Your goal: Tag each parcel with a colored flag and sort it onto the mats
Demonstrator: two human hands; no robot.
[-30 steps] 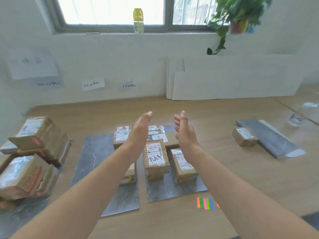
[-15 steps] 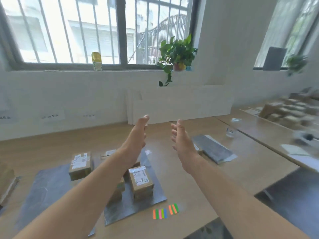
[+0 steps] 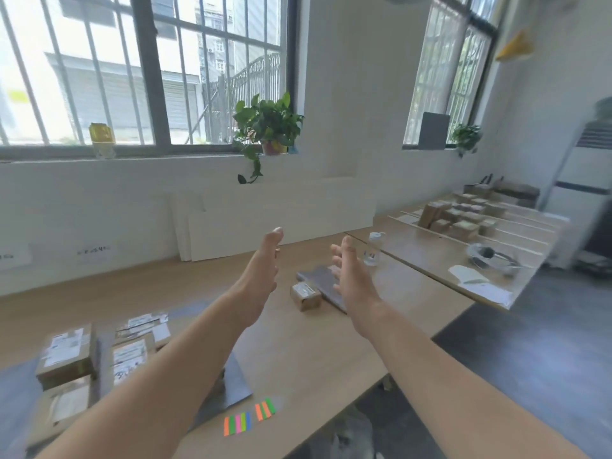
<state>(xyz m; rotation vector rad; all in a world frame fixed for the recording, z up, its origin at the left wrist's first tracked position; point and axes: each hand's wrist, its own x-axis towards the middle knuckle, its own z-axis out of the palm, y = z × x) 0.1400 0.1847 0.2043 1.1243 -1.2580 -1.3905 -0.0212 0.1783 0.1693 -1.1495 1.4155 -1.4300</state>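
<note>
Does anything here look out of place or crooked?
One small brown cardboard parcel sits on the bare wooden table beside the dark grey mat, not on it. The orange-and-green paper flags lie at a different angle from the multicoloured flags beside them. Nothing looks spilled or damaged.

Counter (image 3: pixel 298 352) of pale wood grain, smooth and matt. Parcels (image 3: pixel 66 356) of brown cardboard with white paper labels; clear tape gives a slight shine. Mats (image 3: pixel 238 385) dark grey with stone-like mottling and a faint sheen. Flags (image 3: pixel 236 423) are thin, flat neon strips, paper or film unclear. Bottle (image 3: pixel 372 248) of clear plastic. Boards (image 3: pixel 281 223) white, smooth, matt. Window frame (image 3: pixel 147 77) dark and matt.
</note>
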